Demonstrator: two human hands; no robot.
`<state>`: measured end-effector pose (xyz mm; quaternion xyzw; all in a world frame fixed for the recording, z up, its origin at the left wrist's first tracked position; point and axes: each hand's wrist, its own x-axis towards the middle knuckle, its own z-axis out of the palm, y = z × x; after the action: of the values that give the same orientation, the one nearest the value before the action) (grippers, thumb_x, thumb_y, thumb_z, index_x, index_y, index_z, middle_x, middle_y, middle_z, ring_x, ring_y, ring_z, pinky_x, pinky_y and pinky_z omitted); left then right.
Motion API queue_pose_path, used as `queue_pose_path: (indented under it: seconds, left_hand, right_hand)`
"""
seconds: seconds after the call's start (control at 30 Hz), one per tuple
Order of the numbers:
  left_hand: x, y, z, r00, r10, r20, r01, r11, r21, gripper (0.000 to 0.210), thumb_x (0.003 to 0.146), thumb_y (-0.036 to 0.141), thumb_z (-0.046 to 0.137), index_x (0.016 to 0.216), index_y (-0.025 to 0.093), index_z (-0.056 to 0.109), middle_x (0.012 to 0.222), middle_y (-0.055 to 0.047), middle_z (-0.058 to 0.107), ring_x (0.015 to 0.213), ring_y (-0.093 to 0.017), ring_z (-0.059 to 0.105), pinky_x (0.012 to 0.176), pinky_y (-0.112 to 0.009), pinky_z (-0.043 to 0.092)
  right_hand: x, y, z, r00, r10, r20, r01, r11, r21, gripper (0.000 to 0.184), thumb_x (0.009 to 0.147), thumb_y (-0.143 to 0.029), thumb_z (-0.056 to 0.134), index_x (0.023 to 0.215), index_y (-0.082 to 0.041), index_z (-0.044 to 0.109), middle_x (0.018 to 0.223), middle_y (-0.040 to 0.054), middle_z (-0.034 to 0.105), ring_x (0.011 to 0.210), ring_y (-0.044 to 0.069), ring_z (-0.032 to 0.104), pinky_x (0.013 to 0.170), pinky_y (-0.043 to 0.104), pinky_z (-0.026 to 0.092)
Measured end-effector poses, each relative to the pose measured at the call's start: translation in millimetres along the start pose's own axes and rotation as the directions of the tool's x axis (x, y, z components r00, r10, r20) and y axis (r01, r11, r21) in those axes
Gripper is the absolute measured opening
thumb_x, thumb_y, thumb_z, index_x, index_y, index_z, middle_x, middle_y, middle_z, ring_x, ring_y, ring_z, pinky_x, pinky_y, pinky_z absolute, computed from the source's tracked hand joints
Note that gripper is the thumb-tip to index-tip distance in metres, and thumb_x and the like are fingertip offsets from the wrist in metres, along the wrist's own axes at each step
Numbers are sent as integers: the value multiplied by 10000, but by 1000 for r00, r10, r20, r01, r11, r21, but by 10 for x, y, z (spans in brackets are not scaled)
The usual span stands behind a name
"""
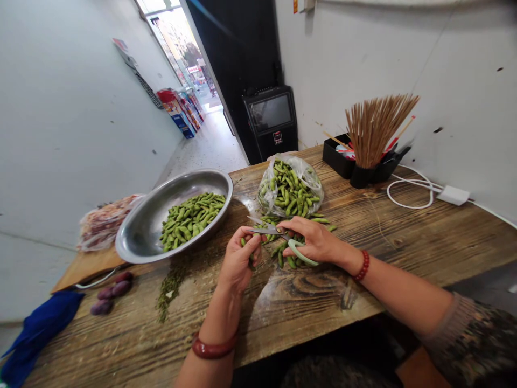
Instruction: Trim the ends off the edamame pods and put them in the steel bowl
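A green pod [244, 242] sits in my left hand [236, 258], pinched between thumb and fingers above the table [404, 231], most of it hidden by my grip. I judge it light, firm but a little springy, and apt to slip if damp; the middle, across the plump beans, seems the best place to hold it, leaving its ends free. My right hand [315, 240] is curled round the scissors [269, 231], whose blades stand apart close to my left fingertips. They look light and stiff, best held by the green loops, well back from the edges. Below my right hand lie loose pods [291, 262], and just beyond them a thin plastic bag [317, 188] of more, which would crumple and tear easily. To the left stands a metal bowl [139, 229] partly filled with pods, with green scraps [167, 293] beside it.
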<state>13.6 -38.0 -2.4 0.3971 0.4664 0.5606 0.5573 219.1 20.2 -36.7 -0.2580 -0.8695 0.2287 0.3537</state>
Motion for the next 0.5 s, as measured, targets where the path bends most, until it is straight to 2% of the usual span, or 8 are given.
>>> queue_pose_path:
  seconds: [0.37,0.5]
  left_hand:
    - [36,21,-50,1000,-6,-31,4,996,-87,253,730,283,722,860,186,528,663,52,540,400,-19,339,334,-126,251]
    - [51,48,-80,998,-15,-56,8,993,-117,252,738,317,717,830,183,524,662,51,520,401,-13,314,333,-115,225]
  right_hand:
    - [6,49,17,1000,21,-10,-21,999,34,489,778,-393,722,1206,-186,609,884,49,649,719,148,576,671,265,472]
    - [26,71,3,994,75,-84,-71,996,45,498,773,-410,721,1195,-165,621,870,54,652,705,147,581,684,275,486]
